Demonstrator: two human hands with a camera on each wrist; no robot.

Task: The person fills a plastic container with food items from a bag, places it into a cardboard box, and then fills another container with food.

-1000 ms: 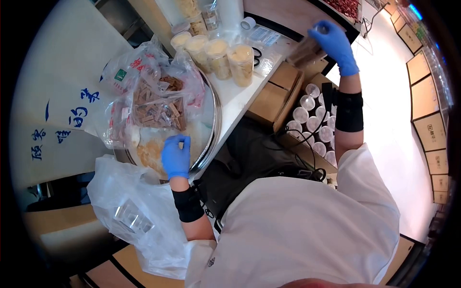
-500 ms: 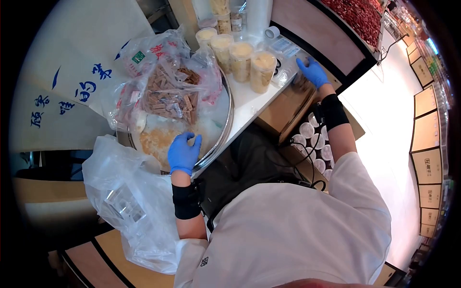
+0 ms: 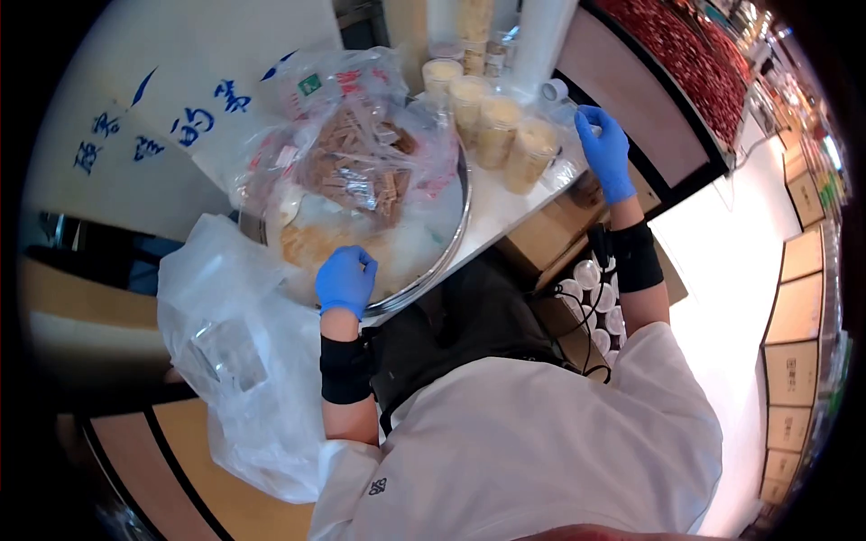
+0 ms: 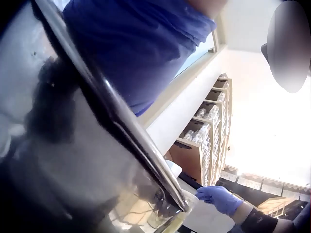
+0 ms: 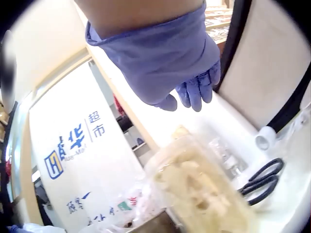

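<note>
Both hands wear blue gloves. My left hand [image 3: 346, 281] hovers over the near part of a big round metal tray [image 3: 457, 245], fingers loosely bent and no object visible in them. On that tray lies a clear plastic bag of brown sticks [image 3: 356, 171]. My right hand [image 3: 606, 153] is raised at the right end of the white table, just right of a row of clear jars [image 3: 532, 155] filled with pale yellow slices. In the right wrist view its fingers hang relaxed and bare above one such jar [image 5: 194, 189].
Black scissors [image 5: 265, 182] and a white tape roll [image 3: 554, 89] lie behind the jars. Below the table edge stand a brown carton [image 3: 546, 233] and another box of white-lidded jars [image 3: 588, 272]. A white plastic bag [image 3: 234, 307] hangs at the left.
A second ago my right hand gripped a clear container above the cartons. It released it there, then moved up toward the jar row. My left hand stays over the tray.
</note>
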